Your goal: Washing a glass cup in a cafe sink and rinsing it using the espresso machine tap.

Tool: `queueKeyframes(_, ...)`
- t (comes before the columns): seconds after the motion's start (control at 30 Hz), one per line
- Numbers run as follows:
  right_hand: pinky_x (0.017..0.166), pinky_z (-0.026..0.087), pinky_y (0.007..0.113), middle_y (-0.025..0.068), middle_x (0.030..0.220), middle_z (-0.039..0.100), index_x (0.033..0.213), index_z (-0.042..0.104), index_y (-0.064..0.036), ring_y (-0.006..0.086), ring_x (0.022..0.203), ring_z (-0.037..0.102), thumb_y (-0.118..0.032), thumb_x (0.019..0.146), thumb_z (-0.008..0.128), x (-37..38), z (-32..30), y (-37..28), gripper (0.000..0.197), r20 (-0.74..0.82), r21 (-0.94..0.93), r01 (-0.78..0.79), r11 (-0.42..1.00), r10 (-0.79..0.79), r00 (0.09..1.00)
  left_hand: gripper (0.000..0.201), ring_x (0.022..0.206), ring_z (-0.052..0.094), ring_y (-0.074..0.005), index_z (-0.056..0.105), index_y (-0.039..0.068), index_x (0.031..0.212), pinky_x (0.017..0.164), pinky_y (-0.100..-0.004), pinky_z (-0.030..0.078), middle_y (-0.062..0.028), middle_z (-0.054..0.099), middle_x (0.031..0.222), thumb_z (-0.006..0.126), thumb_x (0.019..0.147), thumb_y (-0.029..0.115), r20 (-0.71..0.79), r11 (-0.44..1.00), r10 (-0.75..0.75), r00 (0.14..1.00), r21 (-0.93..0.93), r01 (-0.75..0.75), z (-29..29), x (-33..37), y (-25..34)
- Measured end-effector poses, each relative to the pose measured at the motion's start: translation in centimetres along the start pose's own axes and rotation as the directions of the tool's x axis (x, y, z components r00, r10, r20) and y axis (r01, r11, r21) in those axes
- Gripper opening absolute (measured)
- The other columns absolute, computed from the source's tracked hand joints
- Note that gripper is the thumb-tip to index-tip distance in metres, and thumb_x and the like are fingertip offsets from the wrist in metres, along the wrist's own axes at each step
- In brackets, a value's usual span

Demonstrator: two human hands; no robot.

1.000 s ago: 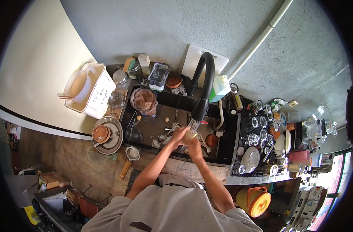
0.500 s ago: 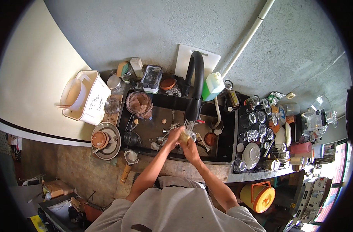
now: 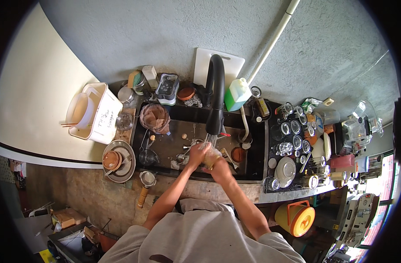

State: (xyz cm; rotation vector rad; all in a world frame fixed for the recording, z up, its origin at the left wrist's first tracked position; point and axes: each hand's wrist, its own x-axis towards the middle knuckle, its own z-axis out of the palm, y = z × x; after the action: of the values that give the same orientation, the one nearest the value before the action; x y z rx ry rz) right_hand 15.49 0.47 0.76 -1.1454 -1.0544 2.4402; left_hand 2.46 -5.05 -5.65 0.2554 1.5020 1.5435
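Under the running black faucet (image 3: pixel 215 96), a clear, yellowish glass (image 3: pixel 212 158) is held between my two hands, blurred by motion. My right hand (image 3: pixel 221 171) is wrapped round its near right side. My left hand (image 3: pixel 198 154) is closed against its left side, with water splashing over the fingers. Both hands are above the dark sink (image 3: pixel 253 168), where cutlery and other small utensils lie below them. A brown clay dish (image 3: pixel 238 154) sits in the sink just right of my hands, and a small strainer (image 3: pixel 148 157) lies to the left.
A brown-stained filter in a container (image 3: pixel 155 118) stands at the sink's left corner. Left are stacked plates (image 3: pixel 126 174) and a white tub (image 3: pixel 105 131); a portafilter (image 3: pixel 144 188) lies on the front counter. Glasses (image 3: pixel 284 147) crowd the right rack. A green-liquid jug (image 3: pixel 237 95) stands behind.
Both hands stay under the stream while the glass turns and shifts slightly down between them. My right hand has moved a little right. The whole view has shifted slightly.
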Motion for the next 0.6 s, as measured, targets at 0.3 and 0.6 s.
queueKeyframes(0.3,0.086,0.055,0.041,0.0116,0.11,0.07,0.122,0.06,-0.0005,0.023,0.1,0.068,-0.021,0.101,0.062,1.0,-2.0,-1.6,0.03,0.066,0.45,-0.079,0.89,0.055,0.996,0.027,0.087,0.067,-0.0107,0.069,0.005,0.117,0.075,-0.0267,0.055,-0.0029,0.071,0.104,0.066,0.098,0.025,0.053,0.783,0.575,0.817,0.256,-0.567,0.9,0.5,-0.4)
queueKeyframes(0.6,0.082,0.054,0.029,0.0032,0.099,0.069,0.117,0.066,0.0006,0.0142,0.088,0.067,-0.011,0.094,0.07,-1.5,-2.7,-2.6,0.026,-0.064,0.05,0.107,0.993,-0.104,0.993,0.051,0.096,0.065,-0.0136,0.072,-0.004,0.105,0.086,-0.0307,0.05,-0.0067,0.073,0.096,0.063,0.099,0.046,-0.147,0.917,0.371,0.917,0.211,-0.338,-0.9,1.0,0.0)
